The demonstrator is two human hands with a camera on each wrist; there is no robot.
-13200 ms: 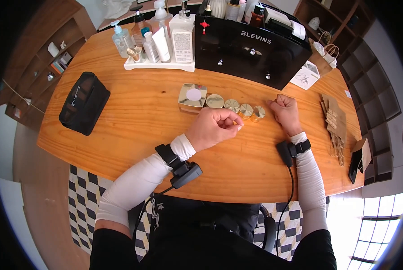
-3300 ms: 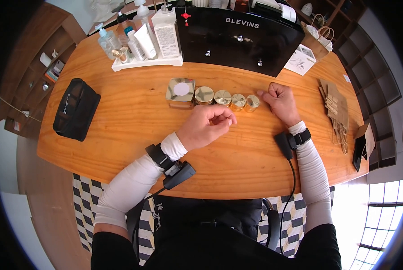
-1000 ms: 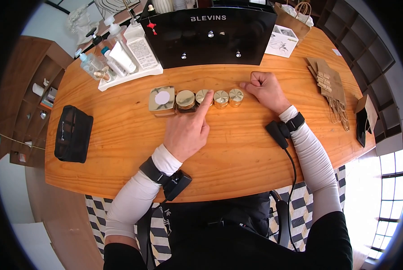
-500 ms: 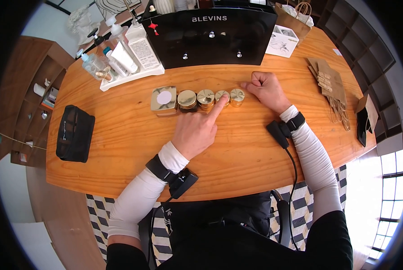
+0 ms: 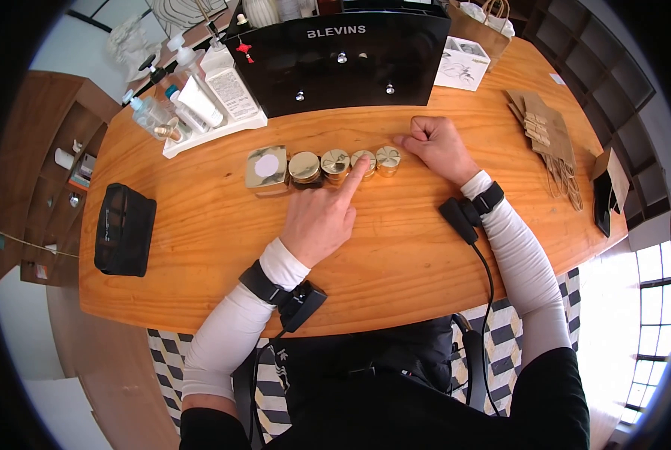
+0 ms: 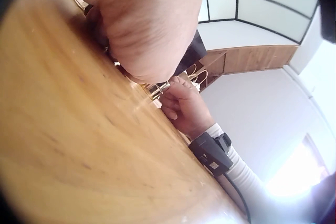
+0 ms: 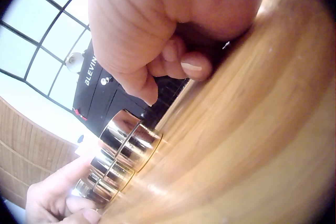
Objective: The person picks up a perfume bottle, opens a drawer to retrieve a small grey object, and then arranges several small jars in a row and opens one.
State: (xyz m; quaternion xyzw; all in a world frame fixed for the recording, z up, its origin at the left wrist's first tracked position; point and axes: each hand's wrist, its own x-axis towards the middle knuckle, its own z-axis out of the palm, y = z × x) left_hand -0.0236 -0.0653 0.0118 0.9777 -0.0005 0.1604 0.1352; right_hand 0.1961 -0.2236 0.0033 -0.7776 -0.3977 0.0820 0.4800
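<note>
A row of gold-lidded cosmetic jars runs across the desk. A square jar (image 5: 266,178) with a pale round label stands at its left end, and the round jars get smaller toward the right. With its index finger straight, my left hand (image 5: 314,226) touches the lid of the second jar from the right (image 5: 355,163); its other fingers are folded. Beside the small end jar (image 5: 388,157), my right hand (image 5: 440,152) rests on the desk as a fist holding nothing. In the right wrist view, its thumb hangs near a shiny gold jar (image 7: 128,140).
A black BLEVINS drawer cabinet (image 5: 335,67) stands behind the row. Left of it is a white tray (image 5: 217,135) of pump bottles and tubes. A black pouch (image 5: 125,229) lies at far left, brown paper bags (image 5: 541,131) at right. Cables trail from both wrist cameras.
My left hand, loosely curled earlier, now points with its index finger. Its fingertip has moved right from the middle jar to the second jar from the right. My right hand stays put.
</note>
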